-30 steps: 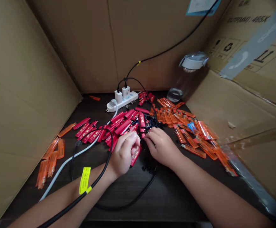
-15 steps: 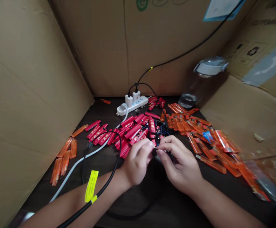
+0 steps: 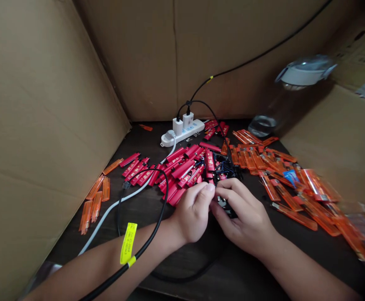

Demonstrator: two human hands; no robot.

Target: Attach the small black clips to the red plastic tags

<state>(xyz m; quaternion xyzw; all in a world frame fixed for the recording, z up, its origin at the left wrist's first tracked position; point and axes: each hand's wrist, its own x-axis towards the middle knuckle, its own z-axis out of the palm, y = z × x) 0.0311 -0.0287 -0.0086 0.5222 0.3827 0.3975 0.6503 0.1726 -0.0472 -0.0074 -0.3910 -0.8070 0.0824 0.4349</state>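
My left hand (image 3: 193, 211) is closed, thumb pressed along the curled fingers; whatever it grips is hidden. Its fingertips meet those of my right hand (image 3: 243, 213), which is curled around small black parts (image 3: 225, 205) with shiny metal bits. Just beyond both hands lies a heap of red lighter bodies (image 3: 182, 169) with gold lettering. At the heap's right edge is a tangle of small black parts with blue wires (image 3: 224, 167). To the right, orange transparent lighter bodies (image 3: 295, 200) spread in a loose pile. A few more orange lighter bodies (image 3: 96, 205) lie at the left.
A white power strip (image 3: 182, 133) with plugged-in adapters sits at the back. A grey-white cable (image 3: 107, 215) crosses the table, and a black cable (image 3: 151, 236) with a yellow label passes over my left forearm. A clear water bottle (image 3: 264, 123) stands back right. Cardboard walls (image 3: 132, 62) surround the table.
The view has shifted, so the table things appear slightly lower right or higher. My hands stay together at the fingertips, and more of the black parts shows inside my right hand.
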